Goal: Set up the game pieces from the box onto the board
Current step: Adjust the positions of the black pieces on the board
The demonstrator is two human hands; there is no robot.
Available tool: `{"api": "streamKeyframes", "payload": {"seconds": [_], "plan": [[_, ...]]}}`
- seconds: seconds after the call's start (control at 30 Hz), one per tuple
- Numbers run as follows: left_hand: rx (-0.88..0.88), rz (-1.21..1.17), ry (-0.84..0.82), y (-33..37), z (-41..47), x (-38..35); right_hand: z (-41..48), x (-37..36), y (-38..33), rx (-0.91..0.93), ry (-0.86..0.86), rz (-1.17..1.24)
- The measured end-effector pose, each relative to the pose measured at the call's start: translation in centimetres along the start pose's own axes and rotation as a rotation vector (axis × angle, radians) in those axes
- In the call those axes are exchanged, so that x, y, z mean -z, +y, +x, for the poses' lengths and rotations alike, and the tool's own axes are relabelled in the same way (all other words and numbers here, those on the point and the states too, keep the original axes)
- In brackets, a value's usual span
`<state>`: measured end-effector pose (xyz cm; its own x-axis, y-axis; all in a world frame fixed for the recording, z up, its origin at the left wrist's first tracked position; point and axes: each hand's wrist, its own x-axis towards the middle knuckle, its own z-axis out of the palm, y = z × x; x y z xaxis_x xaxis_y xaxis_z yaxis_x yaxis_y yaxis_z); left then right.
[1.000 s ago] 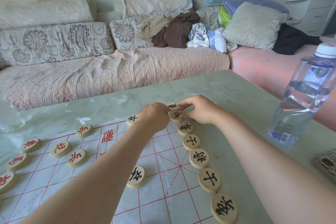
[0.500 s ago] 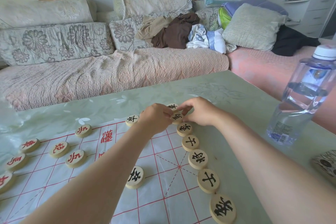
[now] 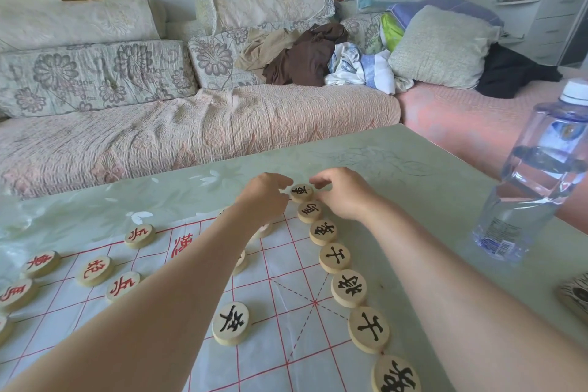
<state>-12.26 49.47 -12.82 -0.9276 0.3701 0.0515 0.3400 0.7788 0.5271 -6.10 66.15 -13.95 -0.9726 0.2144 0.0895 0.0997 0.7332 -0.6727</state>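
A paper board (image 3: 280,267) with red grid lines lies on the table. Round wooden pieces with black characters run in a column along its right edge, from the farthest piece (image 3: 301,192) down to a near piece (image 3: 395,375). One more black piece (image 3: 231,323) stands inside the grid. Red-character pieces (image 3: 94,270) sit at the left. My left hand (image 3: 265,197) and my right hand (image 3: 342,196) flank the farthest piece, with loosely curled fingertips at its left and right edges. Neither hand lifts anything. My left forearm hides some pieces.
A clear water bottle (image 3: 537,188) stands on the green table (image 3: 413,169) at the right. A patterned box corner (image 3: 576,294) shows at the right edge. A sofa (image 3: 191,124) with cushions and clothes lies beyond the table.
Both hands have moved from the second piece in the column up to the farthest one. The second piece now lies free in line.
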Motion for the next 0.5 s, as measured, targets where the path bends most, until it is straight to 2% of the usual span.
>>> {"api": "streamKeyframes", "payload": {"seconds": [0.1,0.5], "plan": [[-0.042,0.047,-0.020,0.3,0.3,-0.2,0.8,-0.3,-0.4,-0.015,0.004,0.008],[-0.048,-0.081,0.087,-0.9,0.1,-0.1,1.1,0.2,-1.3,0.003,0.006,-0.023]]}}
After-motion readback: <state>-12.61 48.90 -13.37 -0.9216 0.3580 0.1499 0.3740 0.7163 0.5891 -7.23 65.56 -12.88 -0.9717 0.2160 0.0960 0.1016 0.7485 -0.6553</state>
